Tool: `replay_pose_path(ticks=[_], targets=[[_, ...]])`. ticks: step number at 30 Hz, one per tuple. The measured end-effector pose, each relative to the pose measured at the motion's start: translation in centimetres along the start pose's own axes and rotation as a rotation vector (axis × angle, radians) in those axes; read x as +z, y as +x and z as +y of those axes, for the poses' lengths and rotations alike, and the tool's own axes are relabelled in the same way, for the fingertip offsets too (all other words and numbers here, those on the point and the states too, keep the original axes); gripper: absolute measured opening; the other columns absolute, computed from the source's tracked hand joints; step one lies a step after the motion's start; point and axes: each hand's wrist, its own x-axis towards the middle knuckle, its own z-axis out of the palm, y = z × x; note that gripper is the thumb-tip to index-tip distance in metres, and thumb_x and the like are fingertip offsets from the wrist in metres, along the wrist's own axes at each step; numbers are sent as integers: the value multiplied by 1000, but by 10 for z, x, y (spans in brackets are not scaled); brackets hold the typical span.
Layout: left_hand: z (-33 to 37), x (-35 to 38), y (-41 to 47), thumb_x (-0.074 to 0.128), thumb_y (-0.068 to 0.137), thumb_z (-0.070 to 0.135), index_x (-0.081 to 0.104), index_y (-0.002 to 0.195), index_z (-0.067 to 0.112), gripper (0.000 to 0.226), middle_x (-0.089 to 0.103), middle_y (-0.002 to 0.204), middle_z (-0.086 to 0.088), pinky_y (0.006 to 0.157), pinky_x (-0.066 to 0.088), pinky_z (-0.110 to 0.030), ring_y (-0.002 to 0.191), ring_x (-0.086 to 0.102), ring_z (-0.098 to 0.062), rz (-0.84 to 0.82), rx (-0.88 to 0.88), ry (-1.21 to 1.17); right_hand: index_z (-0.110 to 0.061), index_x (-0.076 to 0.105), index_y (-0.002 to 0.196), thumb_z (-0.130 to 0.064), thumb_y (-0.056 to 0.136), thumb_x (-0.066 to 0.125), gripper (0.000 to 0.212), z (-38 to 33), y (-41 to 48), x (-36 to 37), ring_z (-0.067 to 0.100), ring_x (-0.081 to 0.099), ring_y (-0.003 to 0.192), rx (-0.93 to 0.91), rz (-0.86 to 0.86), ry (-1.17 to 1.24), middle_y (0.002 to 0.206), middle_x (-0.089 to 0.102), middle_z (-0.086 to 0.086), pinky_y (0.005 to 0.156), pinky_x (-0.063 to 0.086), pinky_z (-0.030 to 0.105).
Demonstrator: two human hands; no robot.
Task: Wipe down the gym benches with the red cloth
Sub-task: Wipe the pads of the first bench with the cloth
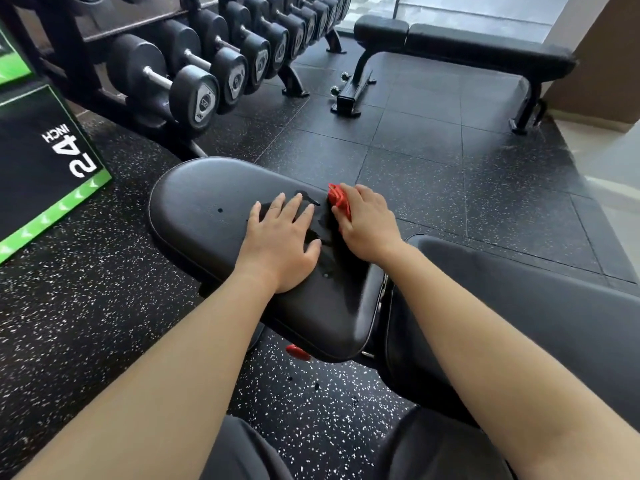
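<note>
Fingers (351,197) round red cloth (339,201), bench (201,202) near "24 INCH" box (41,161)

Dumbbells (194,95) line a rack (293,85) beside a green-edged box (41,161).

Bright red on the bunched fabric cloth (338,199) and on the small plastic knob (298,352). Glossy black over the padded leather bench seat (201,202), with darker wet blotches and pale rim stitching. Black flecked with white across the rubber floor (104,306). Black with a green chevron border and white "24 INCH" on the square plyo box (34,168). Black heads and silver handles on the racked dumbbells (194,95).
</note>
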Motion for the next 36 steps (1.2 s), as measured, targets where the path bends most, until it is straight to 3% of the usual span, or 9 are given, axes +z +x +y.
replay_pose_path(ticks=[4, 9, 13, 19, 26, 32, 36], targets=[[-1, 0, 0, 31, 95, 46, 17, 150, 25, 60, 8, 159, 1, 117, 0, -46, 146, 3, -21, -1, 1, -7, -15, 36, 142, -41, 92, 37, 56, 0, -56, 1, 32, 28, 136, -76, 21, 36, 145, 36, 11, 115, 19, 40], [-1, 1, -3, 23, 98, 43, 9, 151, 21, 59, 1, 159, -2, 117, 0, -44, 146, -2, -22, -52, 27, 41, -18, 33, 143, -44, 92, 31, 58, -11, -132, 2, 25, 18, 141, -70, 8, 166, 150, 28, 7, 118, 8, 30], [-1, 0, -3, 21, 99, 41, 8, 151, 19, 58, 0, 159, -2, 117, 0, -43, 146, -2, -23, -65, 35, 45, -19, 32, 144, -48, 90, 27, 61, -17, -160, 9, 20, 14, 143, -40, 38, 268, 152, 24, 3, 119, 11, 34], [-1, 1, -4, 22, 99, 41, 10, 151, 19, 58, 2, 159, -3, 118, 1, -43, 146, -1, -24, -56, 45, 59, -18, 35, 142, -47, 92, 28, 58, -18, -154, 15, 22, 15, 143, -20, 85, 310, 151, 25, 4, 119, 12, 37], [0, 1, -4, 25, 98, 41, 13, 151, 20, 58, 5, 159, -3, 118, 2, -43, 146, 1, -23, -47, 38, 41, -11, 37, 141, -37, 95, 39, 53, 0, -84, 10, 32, 20, 139, 44, 34, 232, 148, 29, 15, 117, 12, 39], [-23, -14, -1, 27, 98, 45, 13, 150, 27, 56, 4, 159, 2, 117, 2, -44, 146, 1, -18, -150, 147, 44, -13, 39, 140, -39, 92, 36, 55, -12, -132, 6, 28, 21, 140, -58, 38, 285, 147, 32, 10, 118, 14, 39], [-36, -10, -9, 26, 97, 48, 14, 149, 33, 56, 8, 158, 10, 118, 0, -43, 145, 3, -10, -53, 121, 25, -16, 40, 139, -41, 93, 34, 53, -20, -135, 11, 28, 20, 140, -54, 52, 250, 147, 33, 8, 118, 14, 39]])
